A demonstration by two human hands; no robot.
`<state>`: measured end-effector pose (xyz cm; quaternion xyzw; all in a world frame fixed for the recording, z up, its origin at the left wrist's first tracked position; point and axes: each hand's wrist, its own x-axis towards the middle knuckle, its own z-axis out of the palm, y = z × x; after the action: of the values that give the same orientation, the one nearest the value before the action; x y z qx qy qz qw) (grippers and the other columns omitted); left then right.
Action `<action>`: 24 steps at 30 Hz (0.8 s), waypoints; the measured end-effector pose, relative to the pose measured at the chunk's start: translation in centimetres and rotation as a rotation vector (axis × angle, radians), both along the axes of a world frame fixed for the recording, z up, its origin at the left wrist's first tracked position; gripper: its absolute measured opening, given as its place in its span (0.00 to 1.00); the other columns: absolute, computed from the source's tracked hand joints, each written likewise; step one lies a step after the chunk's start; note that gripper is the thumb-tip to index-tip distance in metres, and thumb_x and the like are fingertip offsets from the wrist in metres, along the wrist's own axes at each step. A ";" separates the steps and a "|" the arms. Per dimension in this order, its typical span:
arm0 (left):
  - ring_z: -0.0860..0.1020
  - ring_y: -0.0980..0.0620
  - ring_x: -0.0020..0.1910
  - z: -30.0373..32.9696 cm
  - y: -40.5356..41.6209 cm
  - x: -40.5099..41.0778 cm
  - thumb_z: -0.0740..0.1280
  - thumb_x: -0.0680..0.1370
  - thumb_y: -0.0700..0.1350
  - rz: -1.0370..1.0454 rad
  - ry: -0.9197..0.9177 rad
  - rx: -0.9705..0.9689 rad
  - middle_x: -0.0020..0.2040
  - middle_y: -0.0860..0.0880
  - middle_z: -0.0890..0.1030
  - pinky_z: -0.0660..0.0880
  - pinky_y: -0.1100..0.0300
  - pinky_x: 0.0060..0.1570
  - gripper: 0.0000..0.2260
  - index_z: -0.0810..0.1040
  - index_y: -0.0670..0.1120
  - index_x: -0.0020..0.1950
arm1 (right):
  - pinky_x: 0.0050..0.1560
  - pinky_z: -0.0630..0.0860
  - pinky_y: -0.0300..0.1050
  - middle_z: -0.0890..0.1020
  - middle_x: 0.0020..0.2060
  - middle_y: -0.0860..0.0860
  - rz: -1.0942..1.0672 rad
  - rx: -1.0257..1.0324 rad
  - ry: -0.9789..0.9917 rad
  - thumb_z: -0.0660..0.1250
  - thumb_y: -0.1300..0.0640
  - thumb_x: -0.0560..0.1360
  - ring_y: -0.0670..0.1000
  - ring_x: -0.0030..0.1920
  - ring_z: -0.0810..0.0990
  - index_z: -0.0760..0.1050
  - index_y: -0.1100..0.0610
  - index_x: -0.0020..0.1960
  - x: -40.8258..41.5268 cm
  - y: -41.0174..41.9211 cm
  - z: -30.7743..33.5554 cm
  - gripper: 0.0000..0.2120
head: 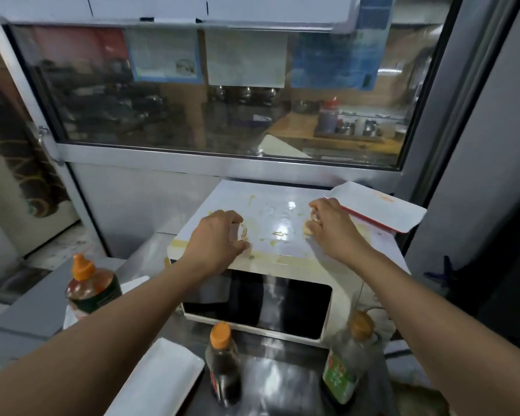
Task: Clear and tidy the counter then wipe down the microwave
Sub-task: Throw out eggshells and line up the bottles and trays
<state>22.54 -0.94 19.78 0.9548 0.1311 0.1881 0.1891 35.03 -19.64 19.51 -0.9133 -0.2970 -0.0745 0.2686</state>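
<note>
Hands over the smeared microwave [282, 235]: left hand [219, 238] and right hand [327, 223] each pinch a scrap, likely clearing it for wiping.

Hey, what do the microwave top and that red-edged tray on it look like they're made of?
The microwave top looks like glossy white painted metal: it mirrors bright light spots under the yellowish smears. The tray looks like smooth hard plastic, perhaps melamine: white with a thin red rim and a soft sheen. Neither is certain.
</note>
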 end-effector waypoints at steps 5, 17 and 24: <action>0.74 0.47 0.61 -0.1 1.5 1.1 0.71 0.73 0.47 0.051 -0.003 0.014 0.63 0.46 0.76 0.67 0.61 0.56 0.21 0.74 0.45 0.65 | 0.56 0.66 0.45 0.70 0.59 0.57 0.025 -0.075 0.035 0.59 0.60 0.78 0.56 0.60 0.69 0.67 0.61 0.65 2.8 1.2 -1.1 0.16; 0.74 0.47 0.60 -0.7 3.8 2.2 0.71 0.73 0.49 0.065 -0.009 0.009 0.62 0.47 0.77 0.69 0.59 0.54 0.21 0.74 0.45 0.64 | 0.56 0.68 0.48 0.70 0.56 0.54 0.043 -0.160 0.053 0.59 0.57 0.77 0.56 0.59 0.67 0.65 0.58 0.66 3.1 0.8 -2.4 0.18; 0.74 0.47 0.59 -0.9 4.2 2.3 0.71 0.74 0.48 0.042 -0.012 -0.010 0.62 0.47 0.77 0.70 0.58 0.55 0.21 0.74 0.45 0.65 | 0.55 0.70 0.49 0.72 0.56 0.54 -0.015 -0.156 0.040 0.65 0.59 0.74 0.56 0.58 0.69 0.66 0.56 0.66 3.5 0.9 -2.7 0.21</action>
<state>24.83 3.30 18.84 0.9498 0.1510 0.1969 0.1906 38.56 -18.74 16.78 -0.9350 -0.2895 -0.0348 0.2020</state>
